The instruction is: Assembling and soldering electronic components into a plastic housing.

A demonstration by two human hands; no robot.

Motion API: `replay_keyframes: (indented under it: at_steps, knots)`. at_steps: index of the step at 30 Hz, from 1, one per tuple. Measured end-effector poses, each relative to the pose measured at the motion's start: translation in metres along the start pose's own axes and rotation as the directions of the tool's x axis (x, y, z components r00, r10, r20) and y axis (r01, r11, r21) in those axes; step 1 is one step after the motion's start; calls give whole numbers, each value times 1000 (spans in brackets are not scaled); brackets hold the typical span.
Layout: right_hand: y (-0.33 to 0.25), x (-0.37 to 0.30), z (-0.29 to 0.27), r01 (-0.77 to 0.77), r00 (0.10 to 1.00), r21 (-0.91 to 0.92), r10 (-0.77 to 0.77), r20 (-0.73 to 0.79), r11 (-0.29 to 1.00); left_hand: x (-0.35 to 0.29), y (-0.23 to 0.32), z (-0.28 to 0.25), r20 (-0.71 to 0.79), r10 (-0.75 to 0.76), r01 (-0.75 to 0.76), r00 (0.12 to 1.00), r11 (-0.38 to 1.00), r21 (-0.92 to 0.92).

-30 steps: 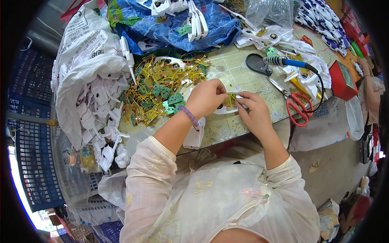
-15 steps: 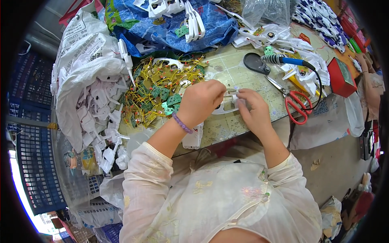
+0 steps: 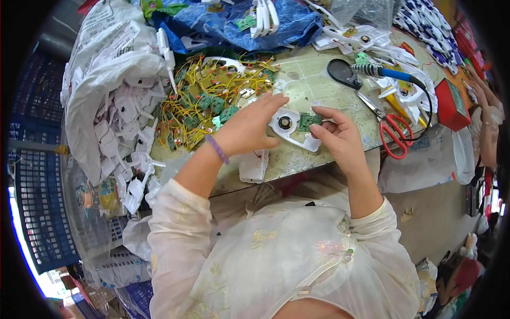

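My right hand [image 3: 340, 132] pinches a small green circuit board [image 3: 306, 122] between thumb and forefinger. Under the board lies a white plastic housing [image 3: 291, 139] with an open, curved frame, and a round black speaker-like disc [image 3: 285, 123] sits in its left end. My left hand [image 3: 249, 125], a purple bead bracelet on its wrist, is open just left of the housing, fingers and thumb apart and nothing in them. Close below that hand, a white plastic case part [image 3: 254, 166] rests at the table's front edge. Whether wires join board and housing is too small to tell.
Left of my hands is a heap of circuit boards with yellow wires [image 3: 196, 103]. Beyond it stands a white sack [image 3: 114, 58] spilling white plastic parts. A blue-handled soldering iron [image 3: 393, 74], red-handled scissors [image 3: 394, 135] and a red box [image 3: 451, 105] are at the right.
My hands were close together over the white housing. My left hand has moved away to the left and opened; the green board now shows in my right hand. The view has shifted slightly.
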State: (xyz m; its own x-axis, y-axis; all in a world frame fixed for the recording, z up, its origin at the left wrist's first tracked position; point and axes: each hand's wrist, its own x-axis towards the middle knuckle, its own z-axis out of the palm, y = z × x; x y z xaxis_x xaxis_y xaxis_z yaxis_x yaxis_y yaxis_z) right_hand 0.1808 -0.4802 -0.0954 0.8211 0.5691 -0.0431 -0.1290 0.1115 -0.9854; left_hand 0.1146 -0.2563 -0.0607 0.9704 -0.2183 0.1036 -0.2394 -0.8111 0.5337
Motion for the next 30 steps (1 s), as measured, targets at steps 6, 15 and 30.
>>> replay_keyframes:
  at_steps: [6,15,30]
  knots:
    - [-11,-7,9,240,963,-267,-264,-59,934,16,7,9,-32,-5,10,999,989,148]
    - [-4,1,13,154,988,-428,-126,93,891,8,4,18,-351,-29,155,936,929,336]
    - [3,-7,13,363,901,-696,-424,93,620,-72,35,18,-519,-414,537,747,837,106]
